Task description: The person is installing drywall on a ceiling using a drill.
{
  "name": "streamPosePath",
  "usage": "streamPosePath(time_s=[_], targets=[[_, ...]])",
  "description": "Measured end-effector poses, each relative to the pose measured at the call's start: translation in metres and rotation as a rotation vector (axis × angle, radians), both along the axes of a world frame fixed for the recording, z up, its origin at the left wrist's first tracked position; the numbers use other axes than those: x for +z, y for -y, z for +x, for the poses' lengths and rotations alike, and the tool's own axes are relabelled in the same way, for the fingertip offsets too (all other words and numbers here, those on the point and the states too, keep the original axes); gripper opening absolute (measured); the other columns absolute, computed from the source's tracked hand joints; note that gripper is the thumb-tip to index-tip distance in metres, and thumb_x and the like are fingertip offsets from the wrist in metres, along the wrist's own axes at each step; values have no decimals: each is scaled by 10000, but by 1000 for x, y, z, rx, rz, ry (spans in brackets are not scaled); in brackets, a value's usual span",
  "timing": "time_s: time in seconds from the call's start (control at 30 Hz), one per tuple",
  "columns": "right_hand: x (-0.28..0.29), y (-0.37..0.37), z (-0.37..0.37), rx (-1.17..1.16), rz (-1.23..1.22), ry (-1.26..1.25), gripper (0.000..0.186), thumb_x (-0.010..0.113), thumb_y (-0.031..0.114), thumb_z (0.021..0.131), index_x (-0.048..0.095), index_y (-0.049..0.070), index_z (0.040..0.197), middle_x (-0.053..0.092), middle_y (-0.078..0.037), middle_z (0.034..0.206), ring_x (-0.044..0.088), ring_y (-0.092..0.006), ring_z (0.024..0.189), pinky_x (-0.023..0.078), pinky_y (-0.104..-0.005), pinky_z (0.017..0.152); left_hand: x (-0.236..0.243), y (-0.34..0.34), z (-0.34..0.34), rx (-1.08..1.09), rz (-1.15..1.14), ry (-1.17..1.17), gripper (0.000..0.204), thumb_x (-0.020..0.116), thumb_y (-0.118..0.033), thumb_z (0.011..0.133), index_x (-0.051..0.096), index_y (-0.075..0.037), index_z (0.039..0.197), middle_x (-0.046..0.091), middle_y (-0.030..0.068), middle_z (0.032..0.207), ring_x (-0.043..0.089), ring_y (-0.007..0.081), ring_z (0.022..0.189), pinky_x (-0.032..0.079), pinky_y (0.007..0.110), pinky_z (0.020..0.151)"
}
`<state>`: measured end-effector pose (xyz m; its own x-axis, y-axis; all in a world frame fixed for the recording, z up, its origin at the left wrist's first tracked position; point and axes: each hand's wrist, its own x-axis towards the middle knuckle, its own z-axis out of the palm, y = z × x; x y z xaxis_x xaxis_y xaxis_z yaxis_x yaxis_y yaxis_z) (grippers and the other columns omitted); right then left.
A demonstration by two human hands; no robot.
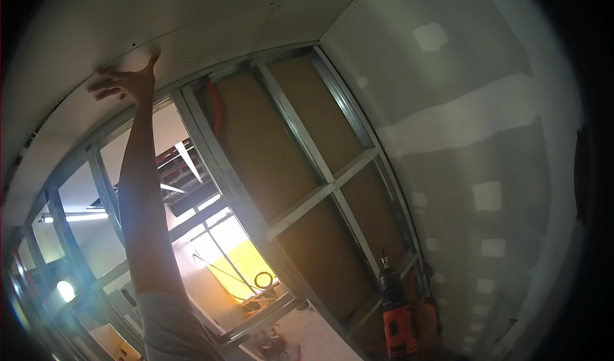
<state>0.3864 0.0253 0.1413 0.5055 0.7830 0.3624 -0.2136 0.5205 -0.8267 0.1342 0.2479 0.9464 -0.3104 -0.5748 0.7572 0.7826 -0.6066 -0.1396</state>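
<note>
My left hand (131, 84) is raised at the upper left, arm stretched up, with its fingers spread. It touches the ceiling panel (211, 25) close to a seam and holds nothing. At the lower right, a red and black cordless drill (400, 329) points upward, with a bit (385, 258) in its chuck. The drill is held up in front of the metal-framed wall, apart from the ceiling. My right hand is in dark shadow around the drill's body, and its fingers are hard to make out.
Metal studs (291, 114) with brown board behind them stand ahead. A red conduit (215, 108) hangs between two studs. The plasterboard wall (448, 118) on the right has patches of filler. Through a framed opening show a yellow panel (233, 265) and a bright lamp (66, 290).
</note>
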Motion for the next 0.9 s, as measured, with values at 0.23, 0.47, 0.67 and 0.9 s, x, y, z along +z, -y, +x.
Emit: streamPosePath(time_s=[0.23, 0.47, 0.67, 0.9], targets=[[-93, -46, 24, -23, -118, 366, 343, 536, 192, 947, 558, 5, 1234, 610, -141, 1052, 647, -285, 933, 544, -400, 805, -3, 2, 9, -9, -27, 4, 1725, 788, -876, 386, -263, -130, 1532, -403, 402, 1437, -337, 696, 1270, 241, 913, 797], [-2, -6, 5, -3, -59, 223, 457, 634, 58, 836, 551, -32, 1277, 614, -195, 1218, 636, -321, 1113, 522, -400, 929, 0, 6, -1, 4, -23, 52, 1714, 790, -869, 395, -246, -120, 1537, -384, 417, 1440, -272, 713, 1293, 255, 902, 824], [-13, -7, 17, -166, -216, 383, 228, 589, 263, 987, 655, 67, 1083, 656, -141, 917, 603, -246, 690, 473, -389, 606, -7, -3, 16, -8, -119, 98, 1708, 835, -817, 375, -165, -111, 1567, -310, 409, 1493, -218, 683, 1345, 317, 848, 912], [7, -13, 20, -309, -144, 392, 238, 546, 256, 1006, 650, 64, 1100, 649, -112, 930, 618, -221, 735, 496, -379, 642, -16, 21, 5, -48, -22, 105, 1705, 938, -643, 422, -203, -52, 1543, -311, 360, 1522, -221, 641, 1382, 351, 809, 955]])
